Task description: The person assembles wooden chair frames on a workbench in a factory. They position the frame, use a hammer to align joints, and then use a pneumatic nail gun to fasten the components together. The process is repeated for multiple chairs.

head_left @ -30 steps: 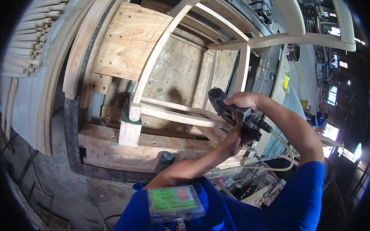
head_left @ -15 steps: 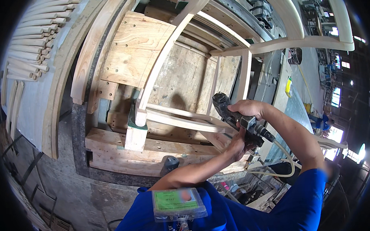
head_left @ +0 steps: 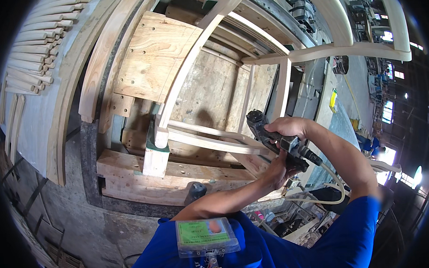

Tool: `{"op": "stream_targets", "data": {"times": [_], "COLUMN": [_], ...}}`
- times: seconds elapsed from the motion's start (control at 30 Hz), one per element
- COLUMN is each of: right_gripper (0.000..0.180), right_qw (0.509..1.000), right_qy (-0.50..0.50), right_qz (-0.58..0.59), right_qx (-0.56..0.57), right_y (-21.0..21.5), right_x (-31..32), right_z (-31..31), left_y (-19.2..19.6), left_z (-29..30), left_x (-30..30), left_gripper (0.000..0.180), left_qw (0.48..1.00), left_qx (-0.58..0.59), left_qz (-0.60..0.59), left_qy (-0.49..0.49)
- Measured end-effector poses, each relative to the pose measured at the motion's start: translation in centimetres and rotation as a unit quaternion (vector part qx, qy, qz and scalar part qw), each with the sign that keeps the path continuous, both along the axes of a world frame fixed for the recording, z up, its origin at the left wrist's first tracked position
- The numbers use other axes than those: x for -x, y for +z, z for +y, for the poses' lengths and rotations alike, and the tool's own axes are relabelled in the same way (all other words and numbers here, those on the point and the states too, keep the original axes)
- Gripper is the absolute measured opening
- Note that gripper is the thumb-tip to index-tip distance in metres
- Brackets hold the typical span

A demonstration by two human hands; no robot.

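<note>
Both my hands are on a black air nail gun (head_left: pixel 261 127) with a pale air hose (head_left: pixel 336 174) at its rear. From above, my right hand (head_left: pixel 291 126) wraps round its body. My left hand (head_left: pixel 276 173) grips its underside; some of those fingers are hidden behind the tool. The gun is over the near right corner of a pale wooden chair frame (head_left: pixel 180 85). Just left of the gun is the frame's near rail (head_left: pixel 219 142). I cannot tell whether the gun's nose touches the wood.
A wooden block (head_left: pixel 156 160) supports the frame's near left corner on a heavy timber bench (head_left: pixel 131 182). A drilled plywood board (head_left: pixel 160 55) lies left of the frame. Turned sticks (head_left: pixel 36 43) are piled at far left. A dark cylinder (head_left: pixel 195 191) stands by my left forearm.
Almost nothing differs. The whole scene has shifted very slightly left, while both hands keep the same grip on the nail gun.
</note>
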State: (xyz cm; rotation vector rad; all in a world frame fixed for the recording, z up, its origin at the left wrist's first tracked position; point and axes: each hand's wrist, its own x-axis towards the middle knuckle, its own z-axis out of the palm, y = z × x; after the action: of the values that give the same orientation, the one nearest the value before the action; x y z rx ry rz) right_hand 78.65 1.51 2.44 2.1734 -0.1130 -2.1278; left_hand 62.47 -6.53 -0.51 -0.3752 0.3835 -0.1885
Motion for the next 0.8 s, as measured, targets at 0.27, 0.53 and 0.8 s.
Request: {"op": "stream_targets", "data": {"times": [0.27, 0.53, 0.8], "right_gripper": [0.047, 0.048, 0.048], "right_qw": [1.0, 0.998, 0.999], "right_qy": [-0.02, -0.054, 0.017], "right_qz": [-0.01, -0.022, -0.032], "right_qx": [0.013, 0.037, -0.023], "right_y": [2.4, 2.7, 3.2], "right_x": [0.4, -0.1, 0.1], "right_z": [1.2, 1.3, 1.4], "left_y": [0.9, 1.4, 0.4], "left_z": [0.3, 0.6, 2.0], "left_x": [0.0, 0.0, 0.6], "left_gripper": [0.061, 0.058, 0.05], "left_qw": [1.0, 0.998, 0.997], "left_qx": [-0.019, -0.033, -0.031], "left_qz": [0.009, 0.026, 0.042], "left_qy": [-0.004, -0.053, -0.062]}}
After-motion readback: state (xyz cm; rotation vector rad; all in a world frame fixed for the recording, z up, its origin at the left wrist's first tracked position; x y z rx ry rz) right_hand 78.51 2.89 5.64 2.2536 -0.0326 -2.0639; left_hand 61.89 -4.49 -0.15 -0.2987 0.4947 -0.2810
